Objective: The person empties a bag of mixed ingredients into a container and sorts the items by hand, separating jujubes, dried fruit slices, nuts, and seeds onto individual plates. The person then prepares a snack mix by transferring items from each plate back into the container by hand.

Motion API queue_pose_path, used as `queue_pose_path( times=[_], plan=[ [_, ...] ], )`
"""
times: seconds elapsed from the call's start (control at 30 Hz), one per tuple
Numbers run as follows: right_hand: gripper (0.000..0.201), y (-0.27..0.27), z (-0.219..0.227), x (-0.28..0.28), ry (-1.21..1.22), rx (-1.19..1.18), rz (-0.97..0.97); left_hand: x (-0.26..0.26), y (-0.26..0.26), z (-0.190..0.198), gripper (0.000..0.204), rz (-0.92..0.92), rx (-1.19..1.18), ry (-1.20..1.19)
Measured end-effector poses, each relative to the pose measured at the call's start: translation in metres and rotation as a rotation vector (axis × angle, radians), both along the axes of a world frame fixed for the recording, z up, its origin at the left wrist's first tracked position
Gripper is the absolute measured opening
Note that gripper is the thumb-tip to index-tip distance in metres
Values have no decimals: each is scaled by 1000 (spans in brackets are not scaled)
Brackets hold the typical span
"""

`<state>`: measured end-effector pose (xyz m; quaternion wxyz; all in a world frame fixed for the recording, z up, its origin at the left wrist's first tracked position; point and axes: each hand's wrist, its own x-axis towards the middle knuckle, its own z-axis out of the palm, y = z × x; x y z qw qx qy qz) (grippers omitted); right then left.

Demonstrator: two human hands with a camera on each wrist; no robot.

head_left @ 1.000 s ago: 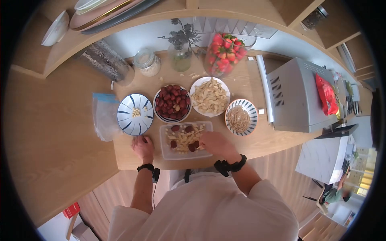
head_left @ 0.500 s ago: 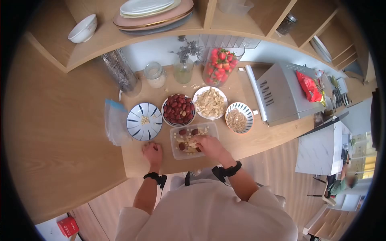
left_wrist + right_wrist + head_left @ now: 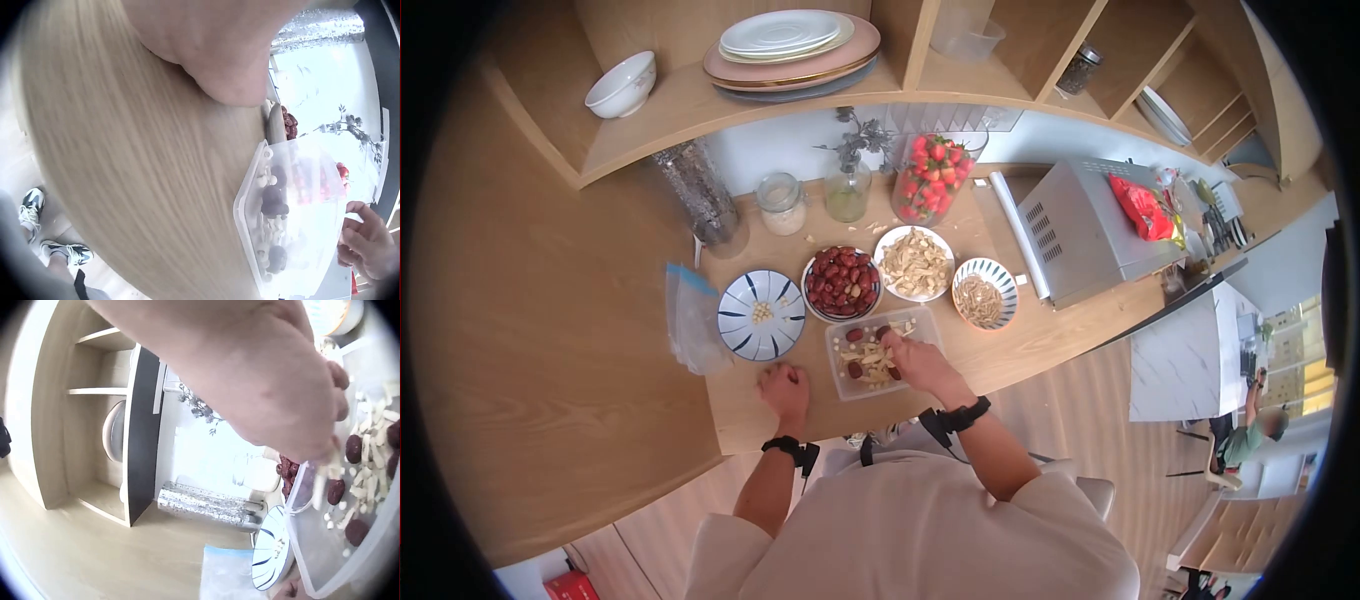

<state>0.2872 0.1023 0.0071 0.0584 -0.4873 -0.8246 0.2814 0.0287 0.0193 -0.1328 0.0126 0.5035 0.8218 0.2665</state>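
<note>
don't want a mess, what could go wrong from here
The right hand is over loose pieces in the clear tub, so some may flick out. The tub sits near the table's edge, unsteadied by the left hand, so it might slide. The heaped dates close behind could roll off if bumped.

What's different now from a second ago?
The right hand has moved left and inward, from the right edge of the plastic container to over its contents. Whether it has picked anything up isn't clear. The left hand still rests on the table, and the dishes stayed put; the head camera's view shifted.
</note>
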Motion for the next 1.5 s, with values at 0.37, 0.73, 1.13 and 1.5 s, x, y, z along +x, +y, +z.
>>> queue_pose_path(
  times=[0.37, 0.73, 1.13, 1.5],
  plan=[
    [29, 4, 4, 20, -154, 91, -200, -1, -1, 0, 17, -19, 64, -11],
    [26, 7, 10, 63, -223, -23, -317, -1, 1, -3, 18, -50, 67, -4],
    [23, 5, -15, 83, -201, -92, -282, 1, 3, 4, 20, -70, 15, 35],
    [23, 18, -23, 132, -37, -94, -363, 1, 6, -9, 18, -45, -4, 105]
  ],
)
